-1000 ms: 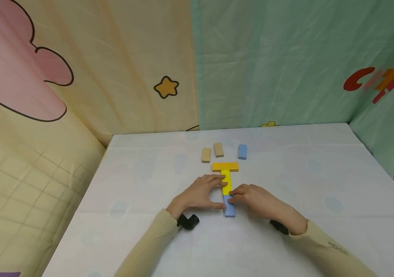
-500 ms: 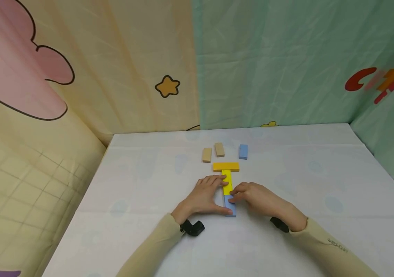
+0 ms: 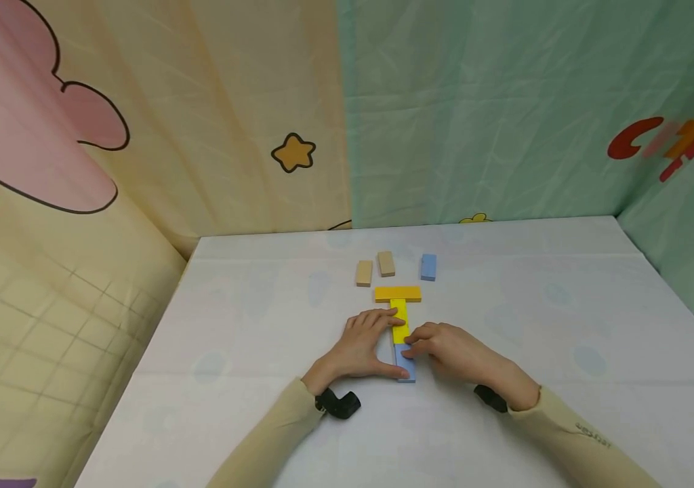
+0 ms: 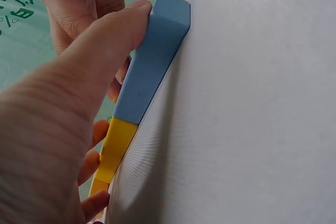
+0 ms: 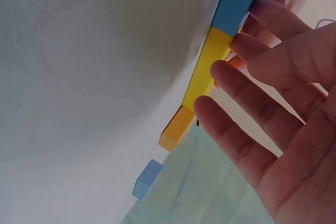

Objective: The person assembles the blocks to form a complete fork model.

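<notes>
A T shape of flat blocks lies on the white-covered table. An orange-yellow block (image 3: 398, 293) forms its far crossbar, with a bright yellow block (image 3: 400, 333) and a blue block (image 3: 404, 364) end to end as the stem. From the left side, my left hand (image 3: 362, 349) spans the stem: its thumb rests on the near part of the blue block (image 4: 152, 61), its fingers at the yellow one. My right hand (image 3: 453, 350) touches the stem from the right. Its loosely bent fingertips sit around the blue-yellow joint, beside the yellow block (image 5: 207, 69) in the right wrist view.
Beyond the crossbar lie two tan blocks, a left one (image 3: 364, 273) and a right one (image 3: 386, 263), plus another blue block (image 3: 429, 267). Yellow and green printed curtains (image 3: 475, 135) hang behind the table (image 3: 231, 305).
My left thumb has moved right, from the blue block's left edge onto its near part; the left wrist shifted slightly right with it. The right hand and the blocks look nearly still.
</notes>
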Available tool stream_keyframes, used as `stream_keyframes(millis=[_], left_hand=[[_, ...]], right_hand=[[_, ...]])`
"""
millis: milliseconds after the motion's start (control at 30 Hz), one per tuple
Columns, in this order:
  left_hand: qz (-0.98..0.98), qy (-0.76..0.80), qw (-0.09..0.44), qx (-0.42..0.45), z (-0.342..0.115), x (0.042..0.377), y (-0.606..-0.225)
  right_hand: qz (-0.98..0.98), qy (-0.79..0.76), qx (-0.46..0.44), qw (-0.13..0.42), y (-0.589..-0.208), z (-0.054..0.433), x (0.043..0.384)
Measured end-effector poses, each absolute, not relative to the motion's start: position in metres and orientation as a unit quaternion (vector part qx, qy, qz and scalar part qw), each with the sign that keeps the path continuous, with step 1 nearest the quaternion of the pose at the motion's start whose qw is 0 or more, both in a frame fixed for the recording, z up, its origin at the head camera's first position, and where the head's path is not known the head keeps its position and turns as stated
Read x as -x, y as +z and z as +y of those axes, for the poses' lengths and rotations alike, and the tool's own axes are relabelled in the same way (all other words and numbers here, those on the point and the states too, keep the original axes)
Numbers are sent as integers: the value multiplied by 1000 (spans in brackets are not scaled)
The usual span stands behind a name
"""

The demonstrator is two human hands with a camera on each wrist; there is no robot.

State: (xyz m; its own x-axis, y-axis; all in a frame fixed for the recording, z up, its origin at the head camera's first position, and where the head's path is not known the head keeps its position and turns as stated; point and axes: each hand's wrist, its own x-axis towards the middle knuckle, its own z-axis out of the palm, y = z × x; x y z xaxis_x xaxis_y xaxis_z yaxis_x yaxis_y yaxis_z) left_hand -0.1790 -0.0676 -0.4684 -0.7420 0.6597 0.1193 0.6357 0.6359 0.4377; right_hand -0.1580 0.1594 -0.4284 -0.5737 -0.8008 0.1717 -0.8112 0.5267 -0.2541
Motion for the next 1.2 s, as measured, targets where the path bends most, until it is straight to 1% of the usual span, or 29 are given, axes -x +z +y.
stream_keyframes(millis=[200,767,967,1200], left_hand=[[900,243,20,-362,-68,178,-469],[903,240,29,-355,-68,178,-468],[905,237,27,-353,-68,179,-468],[905,240,32,-349,-68,180,-469]], right_hand=[[-873,159,-461,18,-428,158,158],[-872,157,-464,11,-426,158,158],[-870,191,-453,-25,-426,162,168],[-838,322,-429,-104,-429,173,188]])
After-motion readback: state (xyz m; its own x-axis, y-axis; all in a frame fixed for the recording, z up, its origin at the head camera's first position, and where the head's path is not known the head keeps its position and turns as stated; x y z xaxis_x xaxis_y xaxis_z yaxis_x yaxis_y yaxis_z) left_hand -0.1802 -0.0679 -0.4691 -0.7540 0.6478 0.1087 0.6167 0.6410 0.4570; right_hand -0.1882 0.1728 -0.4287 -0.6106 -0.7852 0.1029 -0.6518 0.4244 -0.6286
